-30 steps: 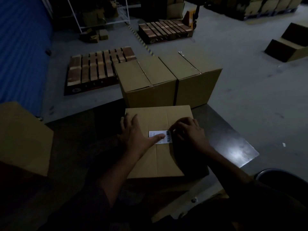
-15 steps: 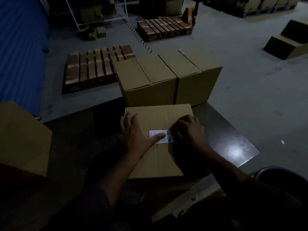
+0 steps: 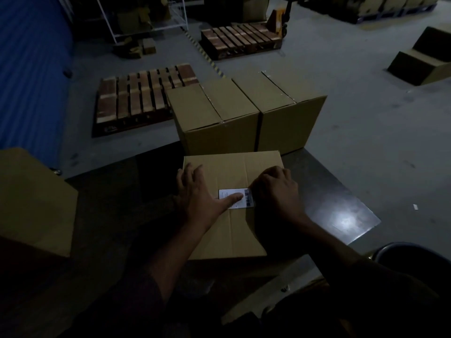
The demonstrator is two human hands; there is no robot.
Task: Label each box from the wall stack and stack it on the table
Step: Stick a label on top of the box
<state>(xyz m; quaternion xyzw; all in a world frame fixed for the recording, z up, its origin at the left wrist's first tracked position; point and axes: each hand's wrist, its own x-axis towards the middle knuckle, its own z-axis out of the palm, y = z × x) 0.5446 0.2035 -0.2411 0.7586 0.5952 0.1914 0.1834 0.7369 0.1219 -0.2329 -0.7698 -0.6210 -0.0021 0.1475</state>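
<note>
I see my left hand (image 3: 199,195) lying flat on top of the cardboard box (image 3: 231,215) in front of me, fingers straight and spread, thumb stretched out across the white label (image 3: 236,199) and pressing it down, so that grip is open and holds nothing. My right hand (image 3: 277,191) sits just to the right of the left, knuckles up, fingers curled down at the barcode end of the label; whether they pinch that edge or only press on it I cannot tell, since the fingertips are hidden under the hand. The label lies on the box top between the two hands, about the middle of the lid, near the seam. The box rests on the dark surface (image 3: 341,206), whose right corner catches a bright glare to the right of my right hand. Just beyond my fingers two larger boxes (image 3: 246,118) stand side by side, touching each other, close against the far edge of the box under my hands. Well to the left of my left hand another box (image 3: 34,201) sits at the edge of view. Farther out past the two boxes, wooden pallets (image 3: 144,96) lie on the grey floor (image 3: 366,118), and a blue wall (image 3: 31,69) runs along the left.
</note>
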